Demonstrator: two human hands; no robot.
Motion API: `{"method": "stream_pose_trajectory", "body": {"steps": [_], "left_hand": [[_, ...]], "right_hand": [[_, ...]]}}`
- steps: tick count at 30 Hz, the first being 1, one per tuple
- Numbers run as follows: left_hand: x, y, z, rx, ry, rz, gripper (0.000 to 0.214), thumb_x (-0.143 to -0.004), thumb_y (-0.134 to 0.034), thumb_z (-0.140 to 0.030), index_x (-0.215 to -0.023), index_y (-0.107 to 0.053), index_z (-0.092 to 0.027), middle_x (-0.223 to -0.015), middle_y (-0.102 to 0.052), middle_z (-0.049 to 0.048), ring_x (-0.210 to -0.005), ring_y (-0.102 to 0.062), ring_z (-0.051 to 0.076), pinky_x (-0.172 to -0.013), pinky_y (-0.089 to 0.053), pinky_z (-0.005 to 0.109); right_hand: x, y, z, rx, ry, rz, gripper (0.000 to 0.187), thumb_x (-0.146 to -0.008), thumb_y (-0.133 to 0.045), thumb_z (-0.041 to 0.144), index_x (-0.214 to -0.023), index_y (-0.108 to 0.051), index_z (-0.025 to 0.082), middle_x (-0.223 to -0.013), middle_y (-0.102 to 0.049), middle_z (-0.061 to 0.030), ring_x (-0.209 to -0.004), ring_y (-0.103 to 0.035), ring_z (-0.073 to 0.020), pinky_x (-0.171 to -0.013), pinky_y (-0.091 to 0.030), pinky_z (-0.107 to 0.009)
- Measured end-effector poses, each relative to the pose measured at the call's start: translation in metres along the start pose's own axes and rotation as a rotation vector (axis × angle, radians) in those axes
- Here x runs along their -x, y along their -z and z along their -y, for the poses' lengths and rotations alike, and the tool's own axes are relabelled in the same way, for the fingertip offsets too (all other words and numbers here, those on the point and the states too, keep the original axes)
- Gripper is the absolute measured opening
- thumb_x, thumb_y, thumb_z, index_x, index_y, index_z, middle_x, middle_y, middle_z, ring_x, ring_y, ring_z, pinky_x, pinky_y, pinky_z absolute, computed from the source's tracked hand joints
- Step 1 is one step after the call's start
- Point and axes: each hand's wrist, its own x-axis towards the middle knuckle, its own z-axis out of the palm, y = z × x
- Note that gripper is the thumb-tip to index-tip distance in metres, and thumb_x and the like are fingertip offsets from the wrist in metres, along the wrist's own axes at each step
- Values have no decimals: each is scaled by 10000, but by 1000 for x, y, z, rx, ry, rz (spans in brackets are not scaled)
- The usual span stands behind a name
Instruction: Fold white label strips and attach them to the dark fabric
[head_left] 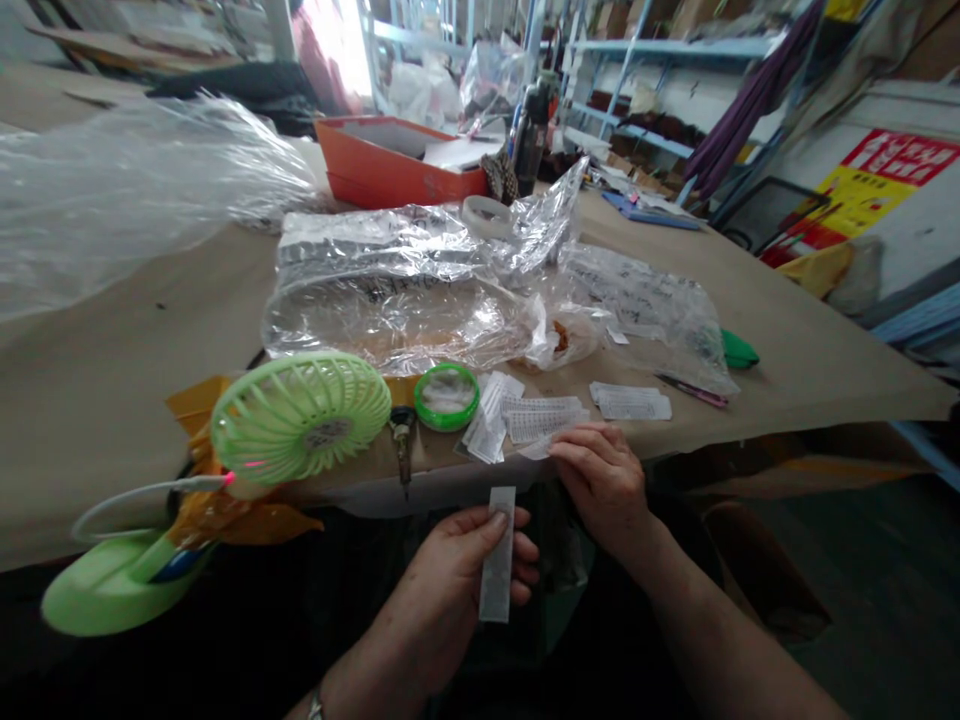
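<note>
My left hand (457,570) holds a narrow white paper strip (498,555) upright, below the table's front edge. My right hand (600,478) rests at that edge with its fingertips on a small white slip (537,449) beside a loose pile of printed paper labels (525,416). Whether those fingers pinch the slip I cannot tell. Two more labels (630,402) lie to the right of the pile. A green round tin (447,396) sits just left of the labels.
A light green desk fan (296,415) with a lit red lamp stands at the left front. Crumpled clear plastic bags (420,290) cover the brown table (787,330). An orange tray (390,165), a tape roll (486,213) and blue shelving (637,70) lie beyond.
</note>
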Motion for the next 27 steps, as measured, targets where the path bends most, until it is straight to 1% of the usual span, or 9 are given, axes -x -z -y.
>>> {"method": "stream_pose_trajectory", "body": {"steps": [3, 7, 10, 13, 16, 20, 23, 25, 27], "left_hand": [[2, -2, -5, 41, 48, 58, 169, -791, -638, -246, -865, -669, -98, -682, -701, 70, -574, -653, 151, -553, -526, 264], [1, -2, -7, 128, 71, 140, 140, -779, -648, -214, -829, -690, -91, -669, -689, 62, -559, -637, 135, -553, -517, 252], [0, -1, -4, 253, 49, 178, 117, -758, -666, -199, -771, -691, -85, -628, -658, 34, -514, -593, 104, -519, -490, 225], [0, 0, -2, 313, 44, 197, 159, -743, -690, -235, -783, -696, -81, -638, -654, 31, -518, -580, 96, -495, -467, 204], [1, -2, -1, 280, 47, 206, 156, -706, -727, -205, -783, -701, -73, -643, -658, 38, -535, -587, 93, -491, -453, 181], [3, -2, 0, 216, 50, 144, 158, -672, -755, -172, -789, -699, -81, -612, -657, 27, -502, -583, 89, -496, -471, 190], [3, 1, 1, 107, 89, 38, 197, -700, -748, -236, -825, -695, -95, -697, -713, 82, -613, -662, 177, -578, -543, 295], [1, 3, 2, 68, 112, -1, 212, -705, -747, -251, -841, -694, -97, -701, -717, 86, -641, -672, 194, -595, -551, 315], [-1, 3, 4, 50, 129, -15, 216, -697, -754, -255, -834, -695, -98, -681, -711, 78, -625, -668, 192, -584, -549, 313]], "right_hand": [[2, 4, 13, -197, 32, -14, 162, -855, -563, 117, -881, -672, 234, -898, -675, -38, -971, -561, -201, -840, -487, -378], [6, 3, 35, -404, 135, 148, 172, -900, -529, 207, -813, -676, 227, -866, -662, -30, -979, -546, -194, -860, -485, -381], [11, -2, 42, -433, 191, 198, 188, -904, -536, 235, -775, -672, 213, -801, -667, -16, -940, -555, -181, -905, -454, -403], [15, -5, 41, -439, 195, 217, 207, -915, -524, 252, -777, -670, 203, -785, -674, -10, -952, -554, -179, -942, -428, -412], [18, -6, 42, -442, 198, 229, 219, -923, -510, 264, -783, -666, 205, -796, -680, -7, -972, -547, -179, -957, -421, -401], [19, 2, 39, -430, 195, 243, 100, -890, -563, 234, -898, -660, 210, -856, -690, -11, -1009, -537, -190, -950, -447, -384], [20, 15, 16, -322, 108, 211, 218, -884, -535, 163, -1086, -604, 205, -979, -674, -39, -1046, -532, -202, -937, -468, -395], [19, 26, -10, -93, -13, 131, 282, -888, -510, 153, -1160, -569, 199, -1063, -642, -72, -1095, -509, -229, -957, -446, -438], [19, 35, -34, 202, -132, 90, 344, -879, -552, 257, -1208, -550, 155, -1149, -594, -131, -1138, -471, -288, -973, -409, -502]]}}
